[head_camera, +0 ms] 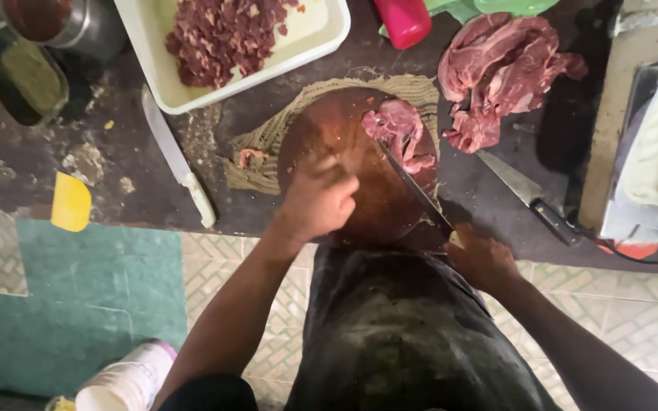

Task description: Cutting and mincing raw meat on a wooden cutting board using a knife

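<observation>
From the head camera, the right hand (481, 257) grips a knife (414, 186), its blade on the meat (399, 129) atop the round cutting board (329, 137). The left hand (317, 199), blurred and loosely curled, hovers over the board. Slicing seems underway; steadying the meat looks needed.

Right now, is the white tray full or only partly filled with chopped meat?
Partly filled. The chopped meat is heaped in the middle of the white tray, and bare tray floor shows at the right side.

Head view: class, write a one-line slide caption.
Right hand holds a knife to raw meat on a round board; left hand rests alongside.
</observation>
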